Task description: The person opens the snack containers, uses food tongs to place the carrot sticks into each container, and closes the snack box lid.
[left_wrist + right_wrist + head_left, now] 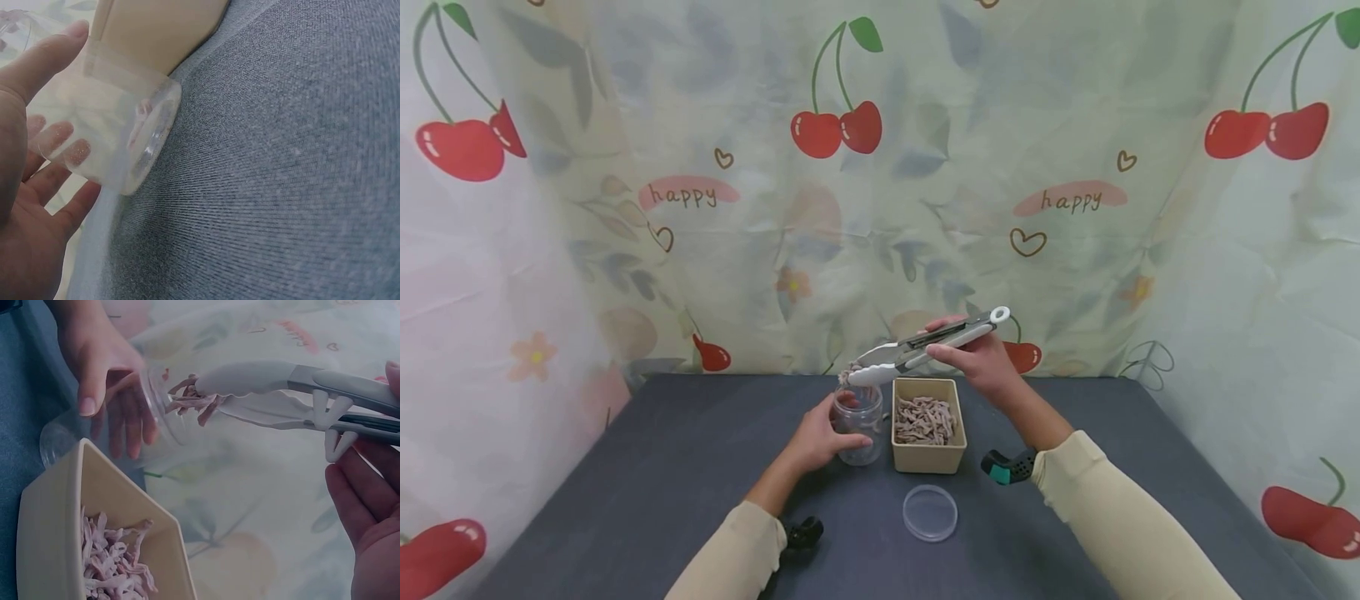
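Observation:
My left hand (822, 435) grips a clear jar (863, 457) standing on the table, thumb on the near side and fingers behind it. In the left wrist view a small piece shows through the base of the jar (112, 144). With my right hand (981, 362) I hold grey and white tongs (917, 348) slanting down to the left. Their tips pinch a few pale brownish strips (194, 400) right at the jar's mouth. Beside the jar, a beige bin (929, 460) contains a heap of the same strips (925, 419).
A round clear lid (930, 513) lies on the dark table (700, 467) in front of the bin. Behind the table hangs a curtain (925, 250) printed with cherries. Dark bands (805, 533) are at both wrists.

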A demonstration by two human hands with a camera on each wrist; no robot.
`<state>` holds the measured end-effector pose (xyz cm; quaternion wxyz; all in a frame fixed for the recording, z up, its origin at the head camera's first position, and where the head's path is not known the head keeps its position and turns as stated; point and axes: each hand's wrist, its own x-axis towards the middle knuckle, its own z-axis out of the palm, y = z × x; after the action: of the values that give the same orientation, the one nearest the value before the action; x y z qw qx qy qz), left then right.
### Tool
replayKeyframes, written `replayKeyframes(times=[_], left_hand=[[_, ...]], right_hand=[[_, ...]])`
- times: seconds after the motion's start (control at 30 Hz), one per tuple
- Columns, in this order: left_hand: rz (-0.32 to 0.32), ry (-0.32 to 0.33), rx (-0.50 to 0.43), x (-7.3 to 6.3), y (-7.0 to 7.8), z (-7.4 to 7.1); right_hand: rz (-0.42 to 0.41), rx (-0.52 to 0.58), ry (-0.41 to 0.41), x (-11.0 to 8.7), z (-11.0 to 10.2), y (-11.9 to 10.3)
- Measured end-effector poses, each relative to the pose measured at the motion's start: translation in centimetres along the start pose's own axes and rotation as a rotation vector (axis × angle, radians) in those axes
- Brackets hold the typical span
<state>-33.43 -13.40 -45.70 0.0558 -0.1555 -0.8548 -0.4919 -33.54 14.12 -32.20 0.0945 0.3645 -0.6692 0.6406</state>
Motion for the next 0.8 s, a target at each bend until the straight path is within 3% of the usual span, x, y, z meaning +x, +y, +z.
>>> replayKeyframes(times=[0.57, 0.8], left_hand=[[-0.026, 0.007, 0.046, 0.1, -0.3, 0.0], [-0.022, 0.006, 0.038, 0.1, -0.2, 0.0]], right_hand=[[0.088, -0.051, -0.034, 0.0, 0.6, 0.8], [0.124, -0.129, -0.038, 0.3, 0.8, 1.1]])
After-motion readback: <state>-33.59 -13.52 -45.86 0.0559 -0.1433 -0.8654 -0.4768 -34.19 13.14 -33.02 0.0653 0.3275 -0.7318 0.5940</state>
